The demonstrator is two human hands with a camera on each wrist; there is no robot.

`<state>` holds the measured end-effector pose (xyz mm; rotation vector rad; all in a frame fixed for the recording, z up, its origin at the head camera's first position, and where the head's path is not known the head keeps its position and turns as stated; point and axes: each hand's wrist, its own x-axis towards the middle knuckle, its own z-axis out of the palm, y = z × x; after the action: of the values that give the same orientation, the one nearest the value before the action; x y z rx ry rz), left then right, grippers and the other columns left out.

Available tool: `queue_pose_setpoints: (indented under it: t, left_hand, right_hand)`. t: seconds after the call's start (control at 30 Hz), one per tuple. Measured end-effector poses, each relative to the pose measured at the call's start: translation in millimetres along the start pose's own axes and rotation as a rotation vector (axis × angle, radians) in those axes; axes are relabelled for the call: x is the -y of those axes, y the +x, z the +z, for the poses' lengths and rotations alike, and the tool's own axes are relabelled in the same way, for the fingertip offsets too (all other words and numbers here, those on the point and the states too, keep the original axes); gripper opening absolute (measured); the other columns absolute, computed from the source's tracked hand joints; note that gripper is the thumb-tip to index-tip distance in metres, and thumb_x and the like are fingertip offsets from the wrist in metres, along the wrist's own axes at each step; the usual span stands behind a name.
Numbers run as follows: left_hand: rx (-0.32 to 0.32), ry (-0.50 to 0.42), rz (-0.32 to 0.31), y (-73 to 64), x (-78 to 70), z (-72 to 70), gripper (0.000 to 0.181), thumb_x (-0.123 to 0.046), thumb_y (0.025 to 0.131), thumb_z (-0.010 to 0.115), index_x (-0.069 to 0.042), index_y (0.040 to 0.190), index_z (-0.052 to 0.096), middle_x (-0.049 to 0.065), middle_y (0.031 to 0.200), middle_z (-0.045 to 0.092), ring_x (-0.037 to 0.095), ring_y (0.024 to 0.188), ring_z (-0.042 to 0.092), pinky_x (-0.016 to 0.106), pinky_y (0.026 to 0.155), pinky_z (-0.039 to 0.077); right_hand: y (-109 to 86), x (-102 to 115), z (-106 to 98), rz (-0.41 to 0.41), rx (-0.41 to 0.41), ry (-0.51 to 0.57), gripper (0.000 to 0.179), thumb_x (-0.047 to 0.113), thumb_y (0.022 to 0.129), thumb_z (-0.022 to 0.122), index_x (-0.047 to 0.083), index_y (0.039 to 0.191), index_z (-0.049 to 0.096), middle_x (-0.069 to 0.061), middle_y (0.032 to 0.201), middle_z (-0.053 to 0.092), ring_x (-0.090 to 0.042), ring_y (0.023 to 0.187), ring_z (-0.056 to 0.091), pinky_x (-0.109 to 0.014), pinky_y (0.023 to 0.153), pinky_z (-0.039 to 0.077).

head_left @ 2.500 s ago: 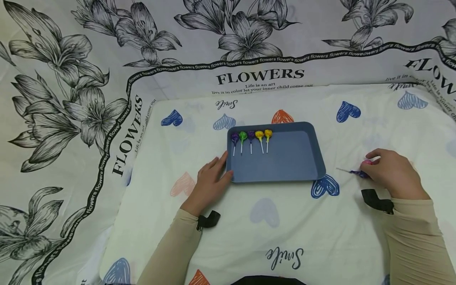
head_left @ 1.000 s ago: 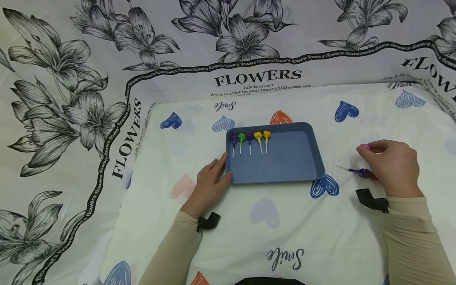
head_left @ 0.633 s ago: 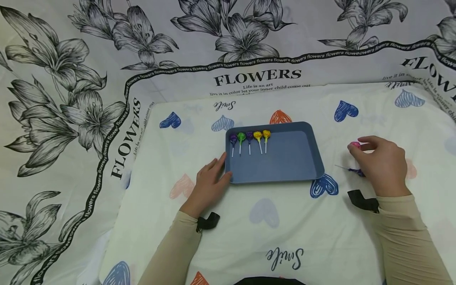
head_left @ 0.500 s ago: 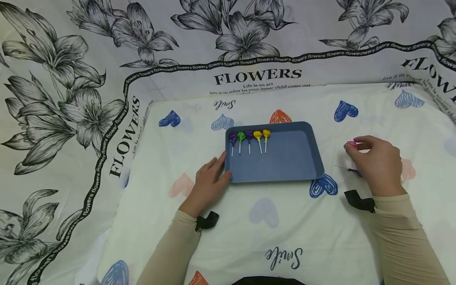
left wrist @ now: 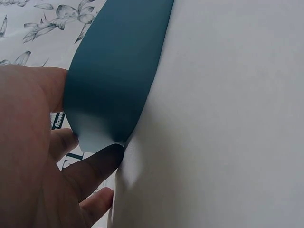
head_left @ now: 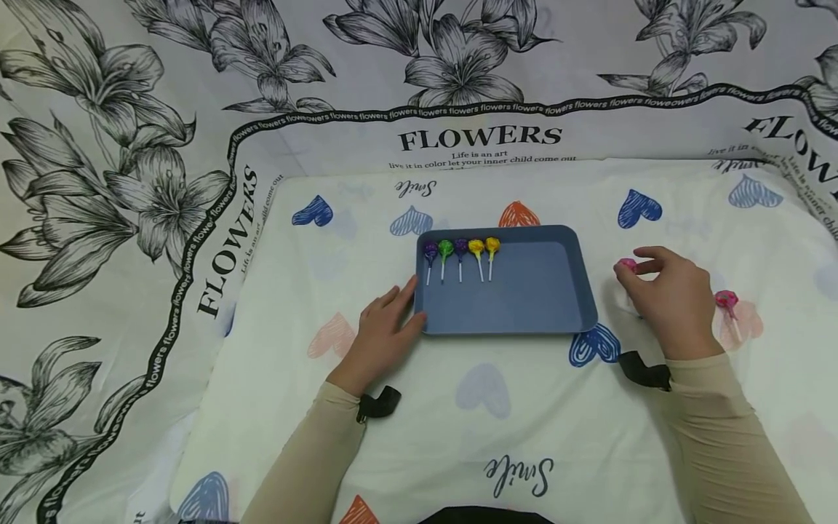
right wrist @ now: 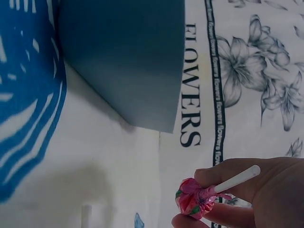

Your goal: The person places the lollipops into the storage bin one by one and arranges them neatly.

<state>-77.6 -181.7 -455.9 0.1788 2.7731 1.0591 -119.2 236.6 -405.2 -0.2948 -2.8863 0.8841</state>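
Between thumb and fingers, my right hand (head_left: 677, 298) pinches a pink-wrapped lollipop (head_left: 628, 265), just right of the blue-grey tray (head_left: 537, 291). In the right wrist view the lollipop (right wrist: 192, 199) has its white stick angled back toward the palm. My left hand (head_left: 382, 335) rests at the tray's left end, fingers fairly straight; the left wrist view shows fingertips against the tray's outer wall (left wrist: 118, 71). Along the tray's far side lie several lollipops in a row: a purple one (head_left: 430, 251), a green one (head_left: 446, 249), another purple one (head_left: 461, 249) and two yellow ones, including the rightmost yellow lollipop (head_left: 492, 247).
Another pink lollipop (head_left: 727, 299) lies on the cloth right of my right hand. Under that hand, a white stick (right wrist: 86, 216) shows in the right wrist view; its candy end is hidden. A pale cloth (head_left: 419, 451) with printed hearts covers the table.
My right hand has picked up the pink lollipop and carried it left toward the tray. The purple lollipop is now covered by the hand, while another pink one has come into sight. The left hand stays put.
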Motion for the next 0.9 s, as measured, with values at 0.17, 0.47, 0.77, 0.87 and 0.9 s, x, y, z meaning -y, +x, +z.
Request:
queue_pose_setpoints:
  t: [0.17,0.47,0.77,0.87,0.9]
  left_hand:
    - [-0.009,-0.005,-0.001,-0.4,-1.1,-2.0,0.068,-0.05,0.107,0.05,-0.039,0.168,0.023,0.007,0.167,0.04,0.029,0.16,0.023,0.056,0.127,0.009]
    - [0.005,-0.009,-0.023,-2.4,0.6,1.2,0.067,-0.05,0.107,0.051,-0.041,0.167,0.023,0.006,0.168,0.038,0.031,0.16,0.021,0.058,0.127,0.009]
    - [0.0,-0.012,-0.027,-2.3,1.0,1.4,0.067,-0.052,0.106,0.052,-0.043,0.167,0.024,0.006,0.168,0.038,0.032,0.16,0.02,0.059,0.127,0.01]
    - [-0.004,-0.016,-0.021,-2.4,0.4,0.5,0.067,-0.052,0.106,0.052,-0.043,0.167,0.024,0.006,0.168,0.039,0.032,0.16,0.021,0.059,0.127,0.01]
    - [-0.006,-0.019,-0.02,-2.6,0.1,0.3,0.067,-0.052,0.106,0.052,-0.043,0.167,0.024,0.005,0.168,0.039,0.031,0.16,0.021,0.059,0.127,0.01]
  right_hand:
    - [1.6,8.3,4.5,-0.043,-0.006,-0.016,0.055,0.043,0.102,0.062,-0.002,0.131,0.07,-0.027,0.119,0.073,-0.043,0.098,0.063,-0.042,0.066,0.044]
    - [-2.3,16.0,15.2,-0.074,0.009,-0.031,0.049,0.042,0.101,0.064,0.0,0.125,0.073,-0.024,0.117,0.074,-0.034,0.084,0.065,-0.036,0.058,0.044]
    - [-0.2,20.6,18.4,-0.089,0.008,-0.033,0.048,0.042,0.101,0.065,0.0,0.122,0.074,-0.024,0.114,0.074,-0.036,0.085,0.065,-0.037,0.059,0.044]
    - [1.2,22.2,20.1,-0.081,0.019,-0.037,0.048,0.042,0.101,0.065,-0.001,0.122,0.073,-0.024,0.114,0.074,-0.036,0.087,0.065,-0.037,0.06,0.044]
    - [1.6,23.2,20.4,-0.081,0.022,-0.037,0.048,0.042,0.101,0.065,-0.001,0.122,0.073,-0.024,0.114,0.074,-0.036,0.086,0.065,-0.036,0.06,0.044]
